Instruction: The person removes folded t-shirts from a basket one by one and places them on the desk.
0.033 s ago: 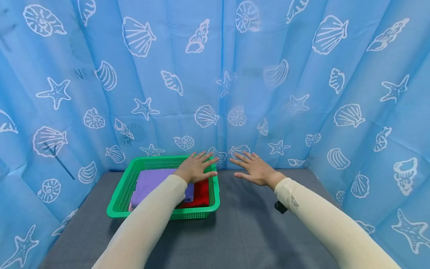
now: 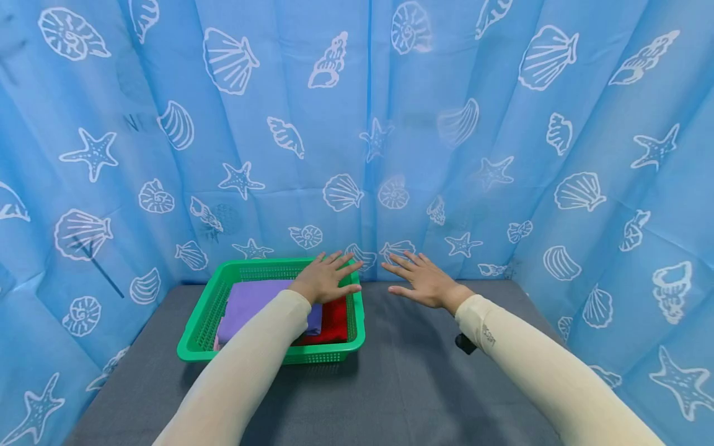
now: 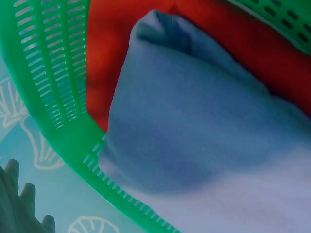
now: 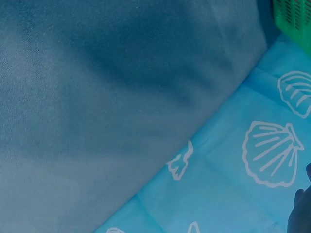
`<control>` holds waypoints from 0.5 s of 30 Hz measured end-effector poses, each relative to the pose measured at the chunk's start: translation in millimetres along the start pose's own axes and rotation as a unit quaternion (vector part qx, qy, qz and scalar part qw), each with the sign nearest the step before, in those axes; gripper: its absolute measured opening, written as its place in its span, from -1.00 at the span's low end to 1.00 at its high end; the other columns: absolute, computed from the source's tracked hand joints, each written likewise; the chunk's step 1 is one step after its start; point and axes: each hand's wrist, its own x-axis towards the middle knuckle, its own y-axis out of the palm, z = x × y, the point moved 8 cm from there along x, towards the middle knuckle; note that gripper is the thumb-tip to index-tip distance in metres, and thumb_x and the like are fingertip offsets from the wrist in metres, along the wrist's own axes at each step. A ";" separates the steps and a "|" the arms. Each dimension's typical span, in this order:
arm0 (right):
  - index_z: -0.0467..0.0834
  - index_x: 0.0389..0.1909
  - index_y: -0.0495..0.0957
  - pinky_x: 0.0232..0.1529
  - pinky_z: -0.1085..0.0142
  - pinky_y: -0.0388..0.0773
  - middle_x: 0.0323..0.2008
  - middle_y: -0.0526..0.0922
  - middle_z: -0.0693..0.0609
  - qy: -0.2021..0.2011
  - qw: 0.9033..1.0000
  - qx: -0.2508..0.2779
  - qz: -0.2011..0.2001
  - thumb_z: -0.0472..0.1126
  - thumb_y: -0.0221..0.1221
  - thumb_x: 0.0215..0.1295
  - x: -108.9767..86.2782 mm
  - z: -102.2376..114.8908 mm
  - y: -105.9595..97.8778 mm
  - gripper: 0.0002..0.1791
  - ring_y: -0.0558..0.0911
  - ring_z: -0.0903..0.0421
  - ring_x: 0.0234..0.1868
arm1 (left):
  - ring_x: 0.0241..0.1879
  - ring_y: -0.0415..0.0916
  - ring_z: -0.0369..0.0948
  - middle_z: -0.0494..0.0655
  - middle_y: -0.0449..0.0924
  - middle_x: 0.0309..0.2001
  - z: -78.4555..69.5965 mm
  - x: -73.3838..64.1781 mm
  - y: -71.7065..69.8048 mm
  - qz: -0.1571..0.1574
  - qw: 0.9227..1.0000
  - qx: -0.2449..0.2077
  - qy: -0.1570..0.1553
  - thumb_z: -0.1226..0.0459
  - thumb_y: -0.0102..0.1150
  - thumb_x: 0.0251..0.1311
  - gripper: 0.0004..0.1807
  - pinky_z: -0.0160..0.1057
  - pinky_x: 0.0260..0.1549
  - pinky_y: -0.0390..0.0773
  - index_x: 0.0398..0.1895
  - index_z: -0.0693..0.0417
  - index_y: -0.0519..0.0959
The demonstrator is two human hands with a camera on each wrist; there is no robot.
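Note:
A green plastic basket (image 2: 323, 350) with slotted sides stands on the left of the table. Inside it lies a folded purple cloth (image 2: 253, 303), over part of a red cloth (image 2: 333, 325). My left hand (image 2: 326, 279) is spread above the basket's right back part, fingers straight and holding nothing. Its sleeve hides part of the basket and cloths. To the right of the basket, my right hand (image 2: 424, 282) hovers over the table, fingers spread and nothing in it. The left wrist view shows the purple cloth's folded corner (image 3: 184, 111) close up, with dark fingertips at the lower left.
A grey cloth-covered table (image 2: 390, 378) lies under both arms. Blue curtains (image 2: 357, 155) with white shell and starfish prints hang behind it and along both sides. Below the right sleeve a small black object (image 2: 465, 344) shows. A pink edge (image 2: 216, 342) peeks out beside the purple cloth.

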 end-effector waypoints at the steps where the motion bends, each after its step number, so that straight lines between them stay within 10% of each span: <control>1: 0.17 0.38 -0.05 0.24 -0.08 -0.28 0.38 -0.08 0.07 0.003 1.000 0.006 -0.002 0.39 -0.35 0.23 0.0 1.0 -0.1 -0.27 -0.11 -0.11 0.35 | 0.35 -0.23 -0.05 -0.15 -0.19 0.40 0.1 -0.8 0.0 -0.001 1.000 -0.007 0.000 -0.36 -0.56 0.13 -0.24 0.09 0.22 -0.23 0.39 -0.35 -0.11; 9: 0.24 0.36 -0.04 0.21 -0.09 -0.05 0.34 0.04 0.10 0.046 0.986 0.162 -0.021 0.31 -0.24 0.27 9.0 29.7 2.6 -0.35 0.03 0.01 0.33 | 0.32 -0.09 -0.02 -0.10 -0.09 0.38 24.3 -18.0 3.4 -0.011 0.994 -0.086 -0.062 -0.31 -0.46 0.17 -0.26 0.10 0.19 -0.08 0.39 -0.28 -0.02; 15: 0.19 0.36 -0.02 0.19 -0.03 0.08 0.32 0.10 0.15 0.059 0.962 0.264 -0.024 0.20 -0.15 0.30 26.5 64.5 11.8 -0.37 0.12 0.09 0.29 | 0.30 -0.07 0.08 -0.02 -0.06 0.37 58.9 -44.4 13.2 0.018 0.976 -0.170 -0.137 -0.35 -0.52 0.14 -0.21 0.19 0.15 -0.04 0.39 -0.24 -0.02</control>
